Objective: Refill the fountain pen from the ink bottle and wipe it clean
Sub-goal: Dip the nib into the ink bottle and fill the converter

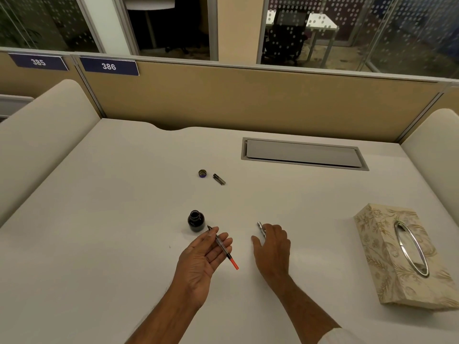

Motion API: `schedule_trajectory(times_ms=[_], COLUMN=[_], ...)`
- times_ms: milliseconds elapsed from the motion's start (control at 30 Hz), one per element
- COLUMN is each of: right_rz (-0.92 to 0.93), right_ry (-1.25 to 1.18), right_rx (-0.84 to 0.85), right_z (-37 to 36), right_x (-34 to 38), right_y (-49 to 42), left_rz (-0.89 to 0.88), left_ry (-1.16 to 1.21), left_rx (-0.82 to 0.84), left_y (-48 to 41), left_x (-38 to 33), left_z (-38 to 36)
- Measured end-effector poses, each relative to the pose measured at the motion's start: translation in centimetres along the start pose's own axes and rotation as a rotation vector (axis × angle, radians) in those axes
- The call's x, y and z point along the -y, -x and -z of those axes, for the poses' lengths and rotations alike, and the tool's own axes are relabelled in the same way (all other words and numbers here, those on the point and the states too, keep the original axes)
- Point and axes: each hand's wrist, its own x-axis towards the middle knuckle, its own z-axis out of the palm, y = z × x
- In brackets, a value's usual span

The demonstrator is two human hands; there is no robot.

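Our left hand (203, 254) lies palm up over the white desk (99, 219), and our thumb and fingers hold the fountain pen (222, 245), stripped to its clear inner section. Its nib points away from us and its red end sticks out past our fingers on the near side. Our right hand (272, 247) is palm down beside it, fingers bent onto a silver pen barrel (260, 227) that lies on the desk; we cannot tell whether they pinch it or only touch it.

Just beyond our left fingertips stands the ink bottle (196, 220), upright with its mouth open, the nib near its right side but apart from it. Well off to the right sits a floral tissue box (397, 252) with a metal-rimmed oval slot.

Farther back, the bottle cap (202, 173) and a dark pen cap (219, 179) lie close together. Beyond them to the right is a grey cable hatch (303, 153), then a tan partition (248, 100) with number plates 385 and 386.
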Motion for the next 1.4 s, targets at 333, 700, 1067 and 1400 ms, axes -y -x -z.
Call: schedule_trajectory(times_ms=[333,700,1067,1400], right_rz=[-0.004,-0.148,-0.207,-0.059], right_ry=[-0.031,-0.542,-0.491,-0.315], right_rx=[-0.026,0.168,0.264,0.152], right_z=[0.8,5.0,4.7,3.3], right_x=[0.5,7.7,10.6,12.5], right_y=[-0.1,4.7,3.9,2.1], left_rz=[0.006,0.029,0.079,0.169], left_ry=[0.014,0.125,0.317,0.413], left_rx=[0.002,-0.016,-0.016,-0.006], left_y=[-0.3,-2.6,-5.4,-6.6], left_x=[0.1,-0.8,-1.6,-2.4], left_z=[0.2,0.3,0.4,0.6])
